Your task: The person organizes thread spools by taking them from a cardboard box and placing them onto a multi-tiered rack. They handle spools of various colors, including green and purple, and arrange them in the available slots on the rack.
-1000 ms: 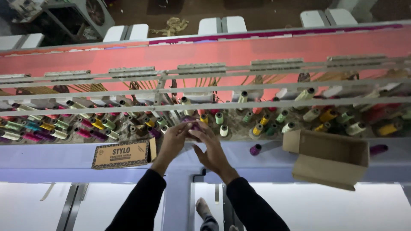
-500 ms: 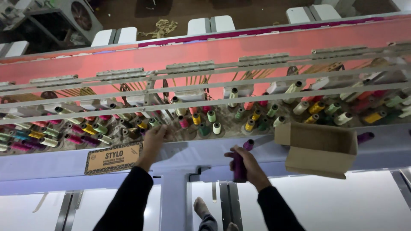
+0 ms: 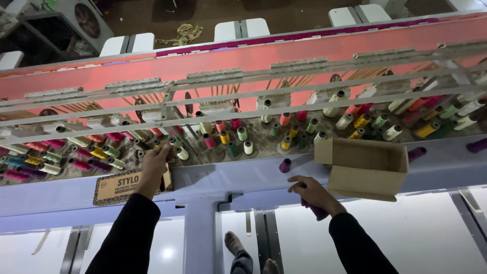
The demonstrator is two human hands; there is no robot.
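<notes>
Embroidery machine's grey thread shelf (image 3: 243,172), crowded with coloured spools. My hands have parted: my left hand (image 3: 154,161) rests its fingers among the far spools, while my right hand (image 3: 313,194) has drawn near, closed around a dark purple thread cone (image 3: 318,211) below the shelf edge.

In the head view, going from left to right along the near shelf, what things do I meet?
Printed brown carton → left hand → lone purple spool → right hand, closed on a purple spool → open cardboard box → purple spool lying at the far right.
</notes>
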